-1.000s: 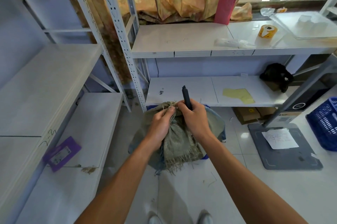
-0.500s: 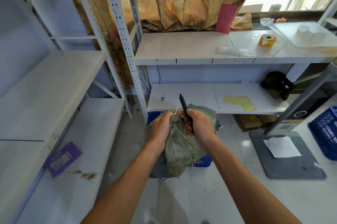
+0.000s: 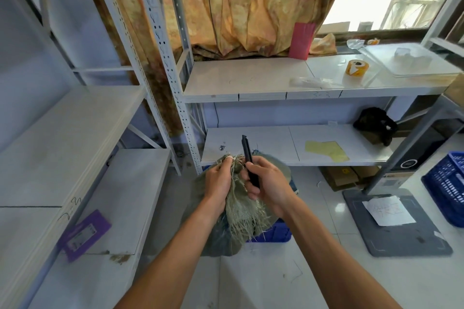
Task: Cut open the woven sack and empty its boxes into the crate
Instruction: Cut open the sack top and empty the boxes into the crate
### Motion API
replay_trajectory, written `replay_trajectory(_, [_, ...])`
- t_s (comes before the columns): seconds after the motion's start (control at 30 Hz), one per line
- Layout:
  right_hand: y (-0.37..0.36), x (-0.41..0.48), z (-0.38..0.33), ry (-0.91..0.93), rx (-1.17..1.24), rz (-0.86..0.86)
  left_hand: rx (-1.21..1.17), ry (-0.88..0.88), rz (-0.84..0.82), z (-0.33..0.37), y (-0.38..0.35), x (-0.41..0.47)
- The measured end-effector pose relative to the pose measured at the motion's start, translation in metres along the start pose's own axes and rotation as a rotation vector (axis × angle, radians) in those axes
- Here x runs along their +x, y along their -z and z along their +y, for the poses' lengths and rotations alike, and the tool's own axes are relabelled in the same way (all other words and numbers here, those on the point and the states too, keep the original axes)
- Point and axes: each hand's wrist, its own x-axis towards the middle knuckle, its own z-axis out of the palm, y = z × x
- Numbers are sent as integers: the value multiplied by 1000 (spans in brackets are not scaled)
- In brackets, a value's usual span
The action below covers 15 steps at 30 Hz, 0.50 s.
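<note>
A grey-green woven sack (image 3: pixel 238 213) with a frayed, bunched top stands in the middle of the floor, over a blue crate (image 3: pixel 273 232) that shows only at its lower right. My left hand (image 3: pixel 218 183) grips the gathered, tied neck of the sack. My right hand (image 3: pixel 267 184) holds a black utility knife (image 3: pixel 248 158) upright, its tip above the sack's neck and close beside my left fingers. The boxes inside the sack are hidden.
White metal shelving (image 3: pixel 276 92) stands straight ahead and on the left. A roll of tape (image 3: pixel 356 68) lies on the middle shelf, a black bag (image 3: pixel 375 125) on the lower one. A blue basket (image 3: pixel 449 188) and a grey mat (image 3: pixel 396 223) are on the floor at right.
The view has tilted upward. My right hand turned the knife from leaning over the sack's neck to nearly upright; my left hand kept its grip on the neck.
</note>
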Motion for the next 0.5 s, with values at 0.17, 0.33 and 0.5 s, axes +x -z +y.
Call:
replay_trajectory(0.17, [-4,-2,3,-15,-46,-8,-15,-17,-54,5,-1,-6])
replay_trajectory(0.33, [-12,-7,2,63,-220,54,-33,-20,-63,8,-4,-10])
replay_trajectory(0.5, [-15,-11,1,83,-289,115,-62,-6,-90,9,-6,-11])
